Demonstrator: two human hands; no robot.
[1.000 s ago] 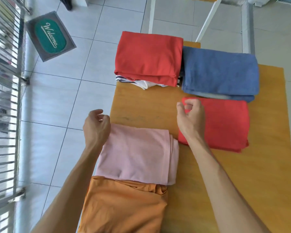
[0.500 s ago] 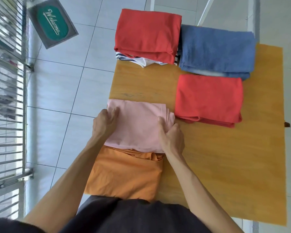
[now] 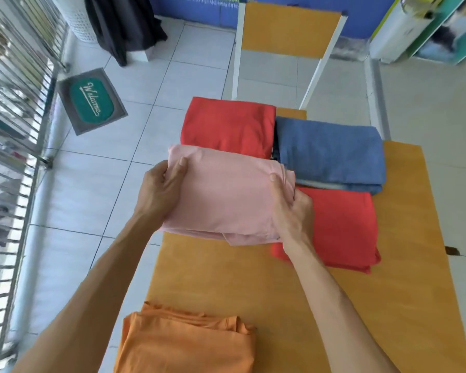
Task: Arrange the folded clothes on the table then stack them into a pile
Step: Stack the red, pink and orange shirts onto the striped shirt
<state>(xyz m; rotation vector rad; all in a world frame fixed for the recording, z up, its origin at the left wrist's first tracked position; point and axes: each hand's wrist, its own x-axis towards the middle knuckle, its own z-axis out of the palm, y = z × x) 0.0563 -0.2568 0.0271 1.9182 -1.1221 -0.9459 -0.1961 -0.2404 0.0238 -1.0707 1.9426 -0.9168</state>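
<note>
Pink folded garment (image 3: pixel 226 200), soft and light, hangs above the table (image 3: pixel 404 265), left hand (image 3: pixel 159 192) and right hand (image 3: pixel 291 208) pinching opposite edges, the sensible hold against sagging.

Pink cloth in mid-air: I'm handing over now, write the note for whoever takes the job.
Left hand and right hand each grip a side of the folded pink cloth, held above the table.
Far end: red cloth beside the blue cloth. A second red cloth lies nearer; the orange cloth is at the near edge.
Done: pink lifted.
Left: set it down and stack everything into one pile.
</note>
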